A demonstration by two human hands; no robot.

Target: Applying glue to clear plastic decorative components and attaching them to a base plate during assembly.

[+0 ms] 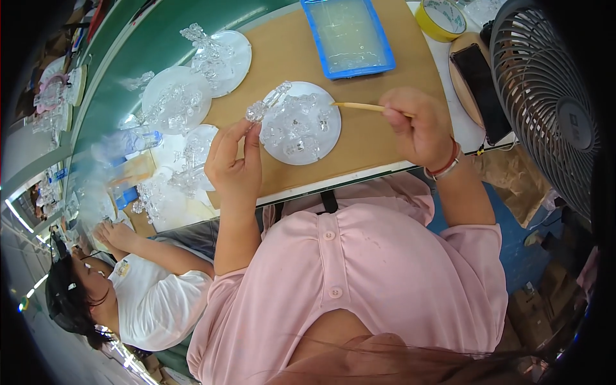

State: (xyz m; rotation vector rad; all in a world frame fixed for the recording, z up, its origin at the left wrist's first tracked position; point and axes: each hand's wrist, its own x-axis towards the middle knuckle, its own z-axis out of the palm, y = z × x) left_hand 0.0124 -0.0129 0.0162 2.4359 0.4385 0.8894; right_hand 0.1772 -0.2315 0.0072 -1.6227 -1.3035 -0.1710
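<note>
The clear piece (256,112) looks glossy plastic, the stick (360,106) smooth wood, the board (282,51) matt, the tray (361,72) shiny plastic

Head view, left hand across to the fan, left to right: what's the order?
Left hand → round white plate → thin stick → right hand → black flat device → grey fan.

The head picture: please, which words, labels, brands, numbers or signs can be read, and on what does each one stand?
Nothing I can quote reliably.
Tape roll: green print inside, too small and blurred.
Fan: pale marks on hub, too small.
White shirt: small chest emblem, no legible letters.
Nearest disc and stick: none visible.
</note>
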